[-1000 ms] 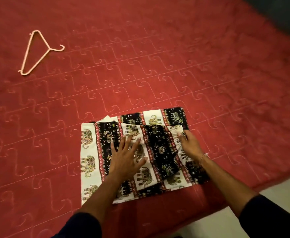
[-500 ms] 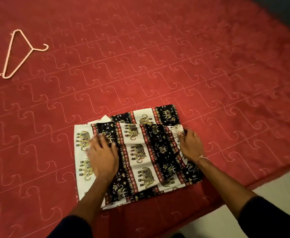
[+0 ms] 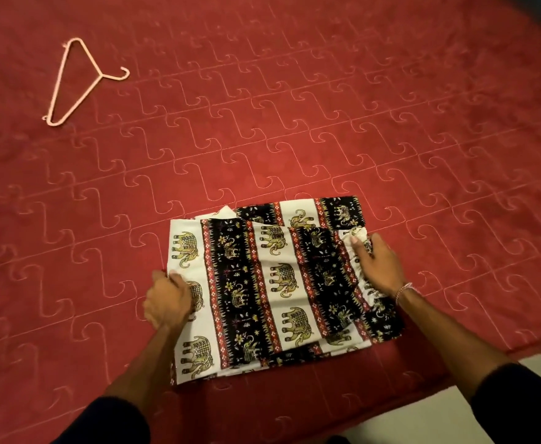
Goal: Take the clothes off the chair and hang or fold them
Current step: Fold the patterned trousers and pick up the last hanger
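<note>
Red quilted bedding [image 3: 294, 116], stitched all over with curling hook-like lines, is filling nearly the whole head view, with a strip of pale floor [image 3: 422, 421] showing past its near edge at the lower right. Nothing here is acting as a container; the bedding itself is carrying everything in sight.

Lying on it close to the near edge is the folded garment [image 3: 272, 283], a flat, roughly rectangular bundle of printed cloth. Its pattern is running in lengthwise bands, white ones bearing gold elephants alternating with black ones dotted with small flowers and elephants, and thin red borders are separating them. Several layers are showing: a back layer is peeking out along the far edge, a small white corner is sticking up at the far left, and a gathered, ruffled white strip is running down the right side.

The left hand [image 3: 168, 299] is sitting at the garment's left edge, its fingers curled over and pinching the white border there. The right hand [image 3: 378, 267] is lying across the gathered strip on the right, fingers bent and closing round the bunched cloth, thumb pointing toward the far edge. A thin bracelet [image 3: 403, 291] is circling that wrist, and dark sleeves [image 3: 519, 405] are covering both forearms near the bottom of the view.

Well apart from the garment, at the far left of the bedding, a pale pink hanger [image 3: 67, 88] is lying flat with its hook pointing right.
</note>
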The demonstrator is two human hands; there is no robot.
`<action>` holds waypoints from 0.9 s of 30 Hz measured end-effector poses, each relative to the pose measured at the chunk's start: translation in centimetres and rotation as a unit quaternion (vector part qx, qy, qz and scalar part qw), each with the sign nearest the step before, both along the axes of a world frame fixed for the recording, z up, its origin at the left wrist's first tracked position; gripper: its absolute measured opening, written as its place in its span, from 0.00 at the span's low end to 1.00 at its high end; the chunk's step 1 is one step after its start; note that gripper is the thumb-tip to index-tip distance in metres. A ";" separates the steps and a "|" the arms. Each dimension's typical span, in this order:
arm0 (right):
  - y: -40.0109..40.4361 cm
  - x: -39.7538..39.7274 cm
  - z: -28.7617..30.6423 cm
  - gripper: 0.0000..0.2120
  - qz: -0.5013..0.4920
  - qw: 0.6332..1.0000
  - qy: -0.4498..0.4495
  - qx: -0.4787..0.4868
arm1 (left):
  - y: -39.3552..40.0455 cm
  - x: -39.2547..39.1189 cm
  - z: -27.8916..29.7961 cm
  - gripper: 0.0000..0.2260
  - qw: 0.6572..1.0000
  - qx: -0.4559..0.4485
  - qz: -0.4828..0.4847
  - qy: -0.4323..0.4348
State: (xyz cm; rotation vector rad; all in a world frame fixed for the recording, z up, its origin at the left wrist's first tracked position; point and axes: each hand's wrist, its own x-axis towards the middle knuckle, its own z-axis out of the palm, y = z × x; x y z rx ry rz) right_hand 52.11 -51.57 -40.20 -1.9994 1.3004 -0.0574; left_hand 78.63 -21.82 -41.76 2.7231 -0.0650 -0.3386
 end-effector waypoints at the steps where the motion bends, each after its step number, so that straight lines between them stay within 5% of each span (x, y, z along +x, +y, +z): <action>1: 0.3 0.4 -0.1 0.23 -0.009 1.000 -0.003 -0.013 | 0.5 0.2 0.2 0.15 0.999 -0.036 -0.016 -0.009; 5: 1.6 1.3 -0.7 0.21 -0.036 0.998 -0.013 -0.044 | 2.3 1.0 0.6 0.12 0.991 -0.119 -0.040 -0.050; 14: 7.5 9.2 -0.6 0.15 0.010 0.998 -0.059 -0.026 | 10.0 7.1 0.5 0.12 0.989 -0.127 0.000 -0.072; 27: 19.6 20.6 -0.8 0.26 0.030 0.995 -0.047 0.081 | 25.4 16.6 0.2 0.12 0.993 -0.091 0.045 -0.064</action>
